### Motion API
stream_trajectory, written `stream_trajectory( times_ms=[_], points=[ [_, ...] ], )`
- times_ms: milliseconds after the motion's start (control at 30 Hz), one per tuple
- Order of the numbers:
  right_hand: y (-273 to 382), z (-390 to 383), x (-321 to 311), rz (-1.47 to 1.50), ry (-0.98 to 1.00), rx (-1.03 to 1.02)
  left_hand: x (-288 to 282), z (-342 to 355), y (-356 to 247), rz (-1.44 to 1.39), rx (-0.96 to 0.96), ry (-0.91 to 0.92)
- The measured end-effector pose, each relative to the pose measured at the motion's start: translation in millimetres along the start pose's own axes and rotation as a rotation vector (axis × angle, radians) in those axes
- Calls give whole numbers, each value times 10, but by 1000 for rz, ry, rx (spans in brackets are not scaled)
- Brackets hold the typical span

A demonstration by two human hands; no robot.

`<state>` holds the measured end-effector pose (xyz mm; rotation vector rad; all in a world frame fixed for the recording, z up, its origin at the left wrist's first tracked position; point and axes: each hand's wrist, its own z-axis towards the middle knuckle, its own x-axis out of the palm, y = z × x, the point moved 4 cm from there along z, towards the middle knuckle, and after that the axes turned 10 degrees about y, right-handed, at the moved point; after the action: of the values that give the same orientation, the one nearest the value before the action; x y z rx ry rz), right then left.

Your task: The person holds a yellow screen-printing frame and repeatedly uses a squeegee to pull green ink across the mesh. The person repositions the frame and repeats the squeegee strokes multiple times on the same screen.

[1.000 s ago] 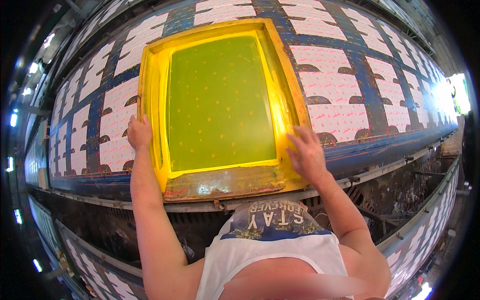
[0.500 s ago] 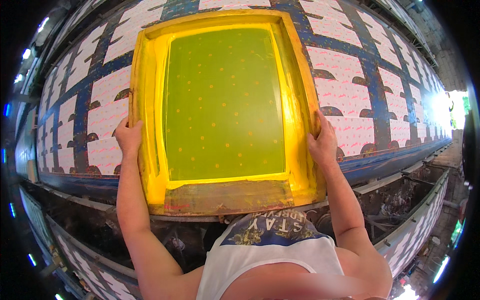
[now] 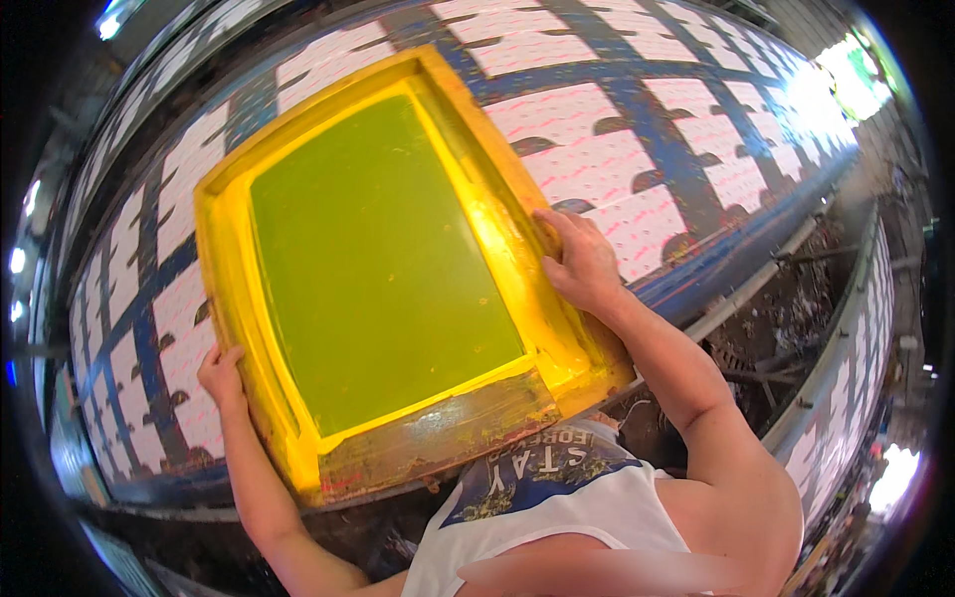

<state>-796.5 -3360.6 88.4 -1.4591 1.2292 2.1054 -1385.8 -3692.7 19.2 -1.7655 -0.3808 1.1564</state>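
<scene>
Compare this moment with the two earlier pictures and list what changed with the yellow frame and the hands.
The yellow printing frame now sits turned in the picture, its far end swung toward the right, though the head camera's view has also shifted. The left hand has slid nearer the frame's near corner. The right hand stays on the right rail. Both hands keep their hold, and the frame still lies on the patterned cloth.

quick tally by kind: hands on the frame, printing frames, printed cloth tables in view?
Hands on the frame: 2, left hand on its left edge, right hand on its right edge
Yellow screen-printing frame: 1
Long tables of printed blue and white cloth: 2, main table under the frame, second table at right
Total: 5
</scene>
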Motion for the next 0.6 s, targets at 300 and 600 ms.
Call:
stream_trajectory(
  times_ms=[300,600],
  points=[
    [-1075,134,-613,48,-29,124,863,-294,-842,-89,56,-24],
    [-3051,-36,-1165,82,-131,180,2423,-1002,-1819,48,80,-69]
  ],
)
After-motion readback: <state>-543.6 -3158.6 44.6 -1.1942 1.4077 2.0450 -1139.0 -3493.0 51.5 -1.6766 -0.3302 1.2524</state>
